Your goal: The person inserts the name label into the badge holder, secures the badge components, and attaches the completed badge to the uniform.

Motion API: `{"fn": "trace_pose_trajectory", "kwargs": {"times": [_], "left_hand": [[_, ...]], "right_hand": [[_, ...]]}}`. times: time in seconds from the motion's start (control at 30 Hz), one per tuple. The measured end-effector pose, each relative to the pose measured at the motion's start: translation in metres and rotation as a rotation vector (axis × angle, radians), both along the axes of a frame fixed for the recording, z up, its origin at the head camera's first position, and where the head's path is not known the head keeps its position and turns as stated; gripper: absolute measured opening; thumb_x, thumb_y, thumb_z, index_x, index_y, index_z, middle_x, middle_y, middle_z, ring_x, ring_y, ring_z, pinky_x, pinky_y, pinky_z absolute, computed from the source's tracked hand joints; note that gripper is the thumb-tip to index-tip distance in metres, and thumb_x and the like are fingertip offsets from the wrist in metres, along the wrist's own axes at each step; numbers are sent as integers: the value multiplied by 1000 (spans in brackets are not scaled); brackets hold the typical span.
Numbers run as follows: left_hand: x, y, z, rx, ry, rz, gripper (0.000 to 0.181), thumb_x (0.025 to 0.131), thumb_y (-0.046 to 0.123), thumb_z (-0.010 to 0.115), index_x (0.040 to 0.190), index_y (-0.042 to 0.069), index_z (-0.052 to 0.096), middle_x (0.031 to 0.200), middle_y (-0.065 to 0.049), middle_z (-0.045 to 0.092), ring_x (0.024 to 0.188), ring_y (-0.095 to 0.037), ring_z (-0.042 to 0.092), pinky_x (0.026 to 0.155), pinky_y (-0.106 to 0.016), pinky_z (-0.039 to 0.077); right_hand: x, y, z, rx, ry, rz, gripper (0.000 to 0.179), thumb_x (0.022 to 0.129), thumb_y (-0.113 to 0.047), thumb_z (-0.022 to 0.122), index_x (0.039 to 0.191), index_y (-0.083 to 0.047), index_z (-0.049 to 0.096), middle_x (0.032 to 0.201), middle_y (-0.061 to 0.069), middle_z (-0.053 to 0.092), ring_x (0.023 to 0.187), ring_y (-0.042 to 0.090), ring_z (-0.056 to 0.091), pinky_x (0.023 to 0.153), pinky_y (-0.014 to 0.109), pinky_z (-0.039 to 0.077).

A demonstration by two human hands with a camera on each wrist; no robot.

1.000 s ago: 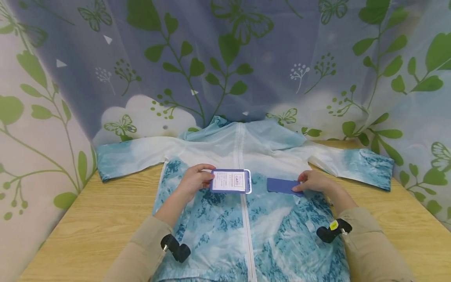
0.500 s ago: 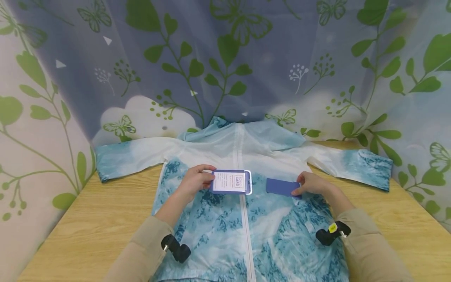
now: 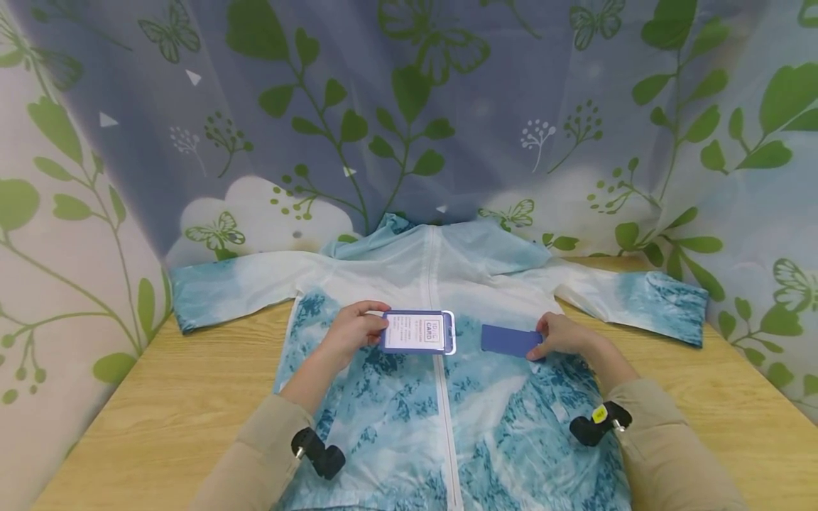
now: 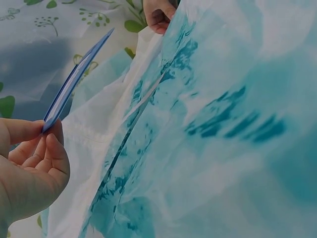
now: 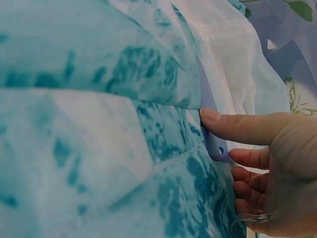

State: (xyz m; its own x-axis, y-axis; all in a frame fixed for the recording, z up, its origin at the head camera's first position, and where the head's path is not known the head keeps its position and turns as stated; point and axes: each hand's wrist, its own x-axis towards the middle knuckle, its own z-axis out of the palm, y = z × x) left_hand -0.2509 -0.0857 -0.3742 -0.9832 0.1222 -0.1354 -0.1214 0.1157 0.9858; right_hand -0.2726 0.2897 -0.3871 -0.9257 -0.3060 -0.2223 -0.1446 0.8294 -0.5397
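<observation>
My left hand (image 3: 350, 331) pinches one short end of a blue ID card holder (image 3: 399, 332), thumb and fingers at its edge. A white printed card shows in its window, and a white clip frame sticks out at its right end. The left wrist view catches the holder (image 4: 79, 79) nearly edge-on, raised above the fabric. To the right, my right hand (image 3: 565, 335) pinches the right end of a flat blue rectangular plate (image 3: 508, 341) over the jacket (image 3: 396, 419). In the right wrist view the plate (image 5: 216, 146) shows a small hole, and jacket fabric hides part of it.
The blue and white zip jacket lies spread on a wooden table (image 3: 166, 404), sleeves (image 3: 217, 284) stretched out to both sides. Its zip (image 3: 444, 426) runs down the middle. A patterned curtain (image 3: 473, 106) hangs behind and at the sides. Black wrist cameras (image 3: 317, 454) sit on both sleeves.
</observation>
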Motion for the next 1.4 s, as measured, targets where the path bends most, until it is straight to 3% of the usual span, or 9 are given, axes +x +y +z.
{"fn": "trace_pose_trajectory", "kwargs": {"times": [0.17,0.37,0.57,0.9,1.4], "left_hand": [[-1,0,-1,16,19,-17,31,90,6,56,120,1,57,101,-16,63,71,-19,55,66,-33,46],[-1,0,-4,12,19,-14,29,90,5,56,118,0,58,100,-15,63,71,-18,56,65,-32,46],[0,1,-4,5,6,-14,29,90,6,56,118,3,59,101,-16,63,71,-19,55,67,-33,46],[-3,1,-4,0,11,-8,27,90,7,57,117,4,60,102,-15,63,72,-20,56,66,-33,46],[-3,2,-3,-1,7,-21,30,90,8,56,119,4,58,103,-14,62,73,-19,55,69,-34,45]], "right_hand": [[4,-1,4,-25,-37,-6,62,74,-23,79,111,12,44,103,24,50,89,32,49,75,44,43],[3,-2,4,-3,-45,7,59,72,-22,80,110,9,46,93,18,51,80,27,48,69,39,40],[3,-3,4,47,-18,22,61,71,-24,81,108,11,48,100,20,53,91,31,52,78,44,43],[1,-3,5,52,-30,19,65,70,-27,82,112,8,46,111,30,50,101,39,51,80,46,43],[1,-4,3,85,-2,31,63,70,-30,82,110,6,48,107,25,48,97,36,47,77,46,42]]}}
